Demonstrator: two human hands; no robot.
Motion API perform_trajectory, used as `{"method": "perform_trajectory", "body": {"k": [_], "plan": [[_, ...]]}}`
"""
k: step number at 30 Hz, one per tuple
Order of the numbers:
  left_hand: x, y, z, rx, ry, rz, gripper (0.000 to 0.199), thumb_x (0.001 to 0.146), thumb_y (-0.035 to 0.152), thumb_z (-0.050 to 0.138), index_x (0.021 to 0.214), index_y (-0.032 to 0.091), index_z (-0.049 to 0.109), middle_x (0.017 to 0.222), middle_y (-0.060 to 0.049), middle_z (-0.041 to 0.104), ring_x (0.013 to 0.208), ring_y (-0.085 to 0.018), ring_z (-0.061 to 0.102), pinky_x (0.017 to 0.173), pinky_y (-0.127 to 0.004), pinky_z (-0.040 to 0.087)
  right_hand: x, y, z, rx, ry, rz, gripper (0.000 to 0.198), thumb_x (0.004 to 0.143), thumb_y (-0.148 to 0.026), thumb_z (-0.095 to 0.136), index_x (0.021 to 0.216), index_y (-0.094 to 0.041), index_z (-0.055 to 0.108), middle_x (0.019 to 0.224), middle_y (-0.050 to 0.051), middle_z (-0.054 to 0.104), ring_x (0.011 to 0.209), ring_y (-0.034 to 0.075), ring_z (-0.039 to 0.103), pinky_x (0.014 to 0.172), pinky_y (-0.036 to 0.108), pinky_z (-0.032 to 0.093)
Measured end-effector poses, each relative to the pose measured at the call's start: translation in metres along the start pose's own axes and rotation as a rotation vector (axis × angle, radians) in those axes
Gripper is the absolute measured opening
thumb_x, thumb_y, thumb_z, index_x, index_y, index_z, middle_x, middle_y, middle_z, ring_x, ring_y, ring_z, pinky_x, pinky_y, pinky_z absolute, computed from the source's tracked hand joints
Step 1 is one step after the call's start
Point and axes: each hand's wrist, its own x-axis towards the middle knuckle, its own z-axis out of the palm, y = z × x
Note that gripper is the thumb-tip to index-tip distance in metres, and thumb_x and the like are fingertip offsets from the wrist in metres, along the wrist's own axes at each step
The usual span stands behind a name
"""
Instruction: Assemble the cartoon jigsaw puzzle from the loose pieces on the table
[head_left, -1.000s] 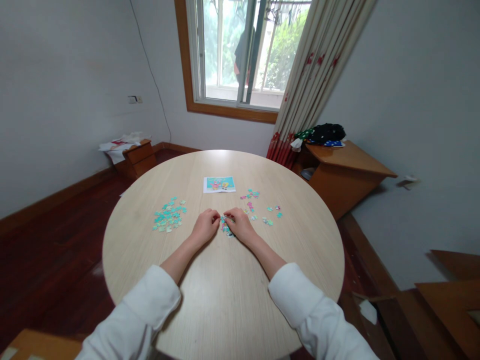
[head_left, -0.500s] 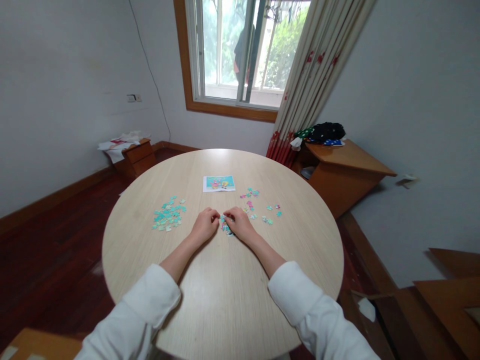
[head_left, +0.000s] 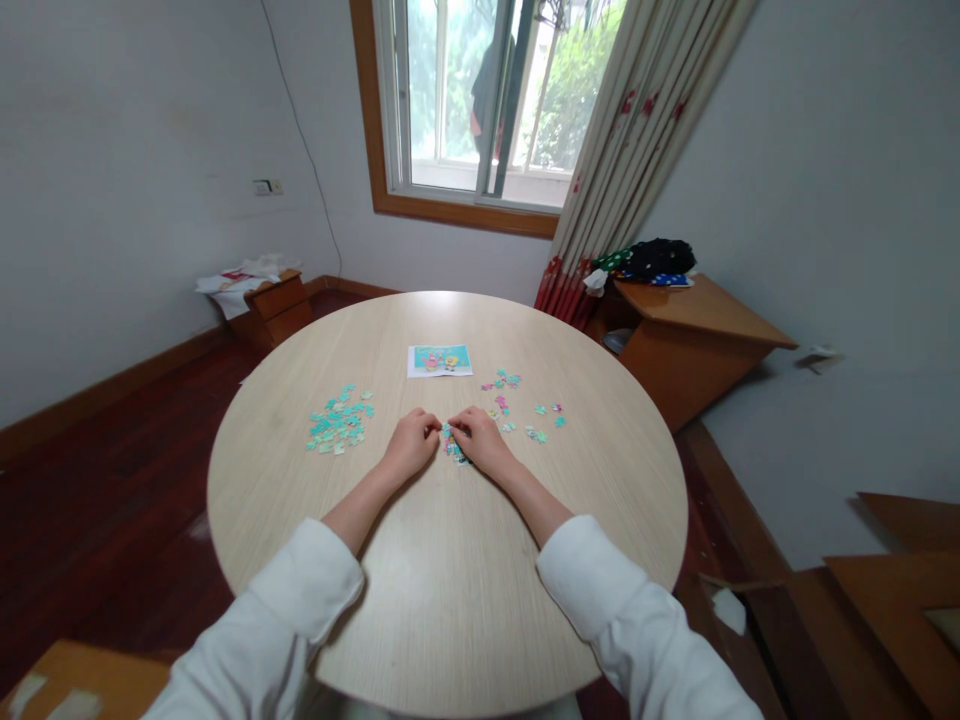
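A small cluster of jigsaw pieces [head_left: 456,450], teal with pink and dark patches, lies on the round table between my hands. At its left edge is my left hand [head_left: 411,443], fingers curled into a pinch; whatever is between the fingertips is too small to make out. My right hand [head_left: 481,440] bends over the top and right of the cluster, its closed fingertips on a jigsaw piece there and hiding part of it. Loose teal jigsaw pieces [head_left: 339,422] are spread to the left. Beyond my hands lies a picture card [head_left: 441,361] with pink and yellow figures.
More loose pieces lie right of my hands, among them a pink piece [head_left: 502,403] and a pale green group [head_left: 536,435]. The round wooden table [head_left: 450,600] fills the middle. A tilted wooden cabinet [head_left: 697,330] with cloths stands behind right; a person is outside the window [head_left: 450,110].
My fingertips have shifted slightly at the top of the cluster, with a little more of it showing between them. The whole view has moved a bit; the loose pieces lie as before.
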Motion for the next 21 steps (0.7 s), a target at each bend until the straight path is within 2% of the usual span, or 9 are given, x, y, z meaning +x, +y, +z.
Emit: {"method": "perform_trajectory", "body": {"k": [9,21], "plan": [[-0.0010,0.0011,-0.0004,-0.001,0.006,0.005,0.022,0.073,0.007,0.048,0.079,0.015,0.067,0.075,-0.004,0.058,0.071,-0.016,0.056,0.072,-0.028,0.045,0.0001,-0.0006,-0.0005,-0.014,-0.006,0.005,0.012,0.077,-0.009,0.060,0.080,-0.015,0.069,0.077,0.005,0.059,0.079,0.016,0.054,0.076,0.029,0.043],[-0.0005,-0.0004,-0.0002,-0.054,-0.042,0.009,0.025,0.075,0.008,0.048,0.077,0.015,0.071,0.080,-0.005,0.059,0.075,-0.016,0.058,0.075,-0.029,0.047,0.0010,0.0028,0.0023,-0.020,-0.003,-0.009,0.012,0.078,-0.010,0.059,0.080,-0.015,0.069,0.078,0.005,0.059,0.080,0.016,0.054,0.076,0.029,0.043]]}}
